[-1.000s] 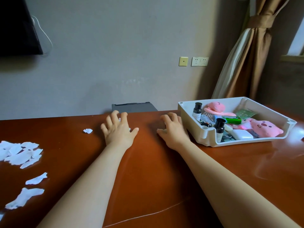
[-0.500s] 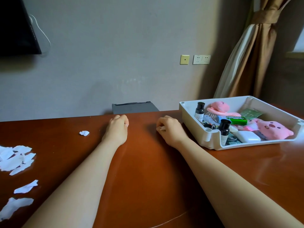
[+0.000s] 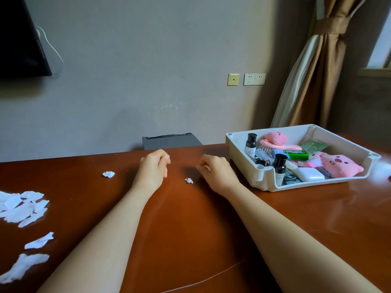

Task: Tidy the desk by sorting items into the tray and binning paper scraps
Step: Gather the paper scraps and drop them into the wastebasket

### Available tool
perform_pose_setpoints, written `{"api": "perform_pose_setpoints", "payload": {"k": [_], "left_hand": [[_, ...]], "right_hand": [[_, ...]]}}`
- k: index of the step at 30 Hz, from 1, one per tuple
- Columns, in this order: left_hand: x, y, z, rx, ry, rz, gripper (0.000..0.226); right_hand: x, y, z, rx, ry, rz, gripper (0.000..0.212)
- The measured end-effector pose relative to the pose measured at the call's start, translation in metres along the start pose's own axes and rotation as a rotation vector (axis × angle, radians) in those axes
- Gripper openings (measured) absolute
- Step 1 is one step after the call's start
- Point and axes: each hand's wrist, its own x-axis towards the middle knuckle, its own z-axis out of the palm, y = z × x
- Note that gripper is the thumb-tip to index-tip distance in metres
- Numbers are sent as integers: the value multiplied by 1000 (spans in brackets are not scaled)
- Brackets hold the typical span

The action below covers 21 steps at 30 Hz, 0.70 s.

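My left hand (image 3: 154,167) is curled into a loose fist on the desk's far middle, and what it encloses is hidden. My right hand (image 3: 215,172) lies beside it, fingers curled, with a bit of white paper scrap (image 3: 206,167) showing at its fingertips. Between the hands a small scrap (image 3: 189,180) lies on the wood. A crumpled scrap (image 3: 108,174) sits left of my left hand. The white tray (image 3: 239,153) stands at the right with bottles, pink plush toys, a brush and a white case inside. A grey bin (image 3: 171,141) stands behind the desk's far edge.
A heap of torn white paper (image 3: 23,206) lies at the desk's left edge, with two more strips (image 3: 39,243) nearer me. A thin thread (image 3: 211,278) crosses the near wood. A curtain (image 3: 317,70) hangs behind the tray.
Both hands went from flat and spread to curled. The scraps that lay under my left hand are gone from the desk. One small scrap now lies between the hands.
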Motion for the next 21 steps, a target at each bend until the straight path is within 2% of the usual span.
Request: {"api": "perform_pose_setpoints", "payload": {"k": [7,15,21], "left_hand": [[-3,3,-8,-212,6,-117,31],[-3,5,-14,-526,-23,-303,38],[-17,18,-12,-577,-18,-357,39]], "right_hand": [[-8,-9,2,16,-17,-89,17],[-10,-25,1,-183,-245,-249,17],[-11,-31,2,-298,-264,-219,16]]}}
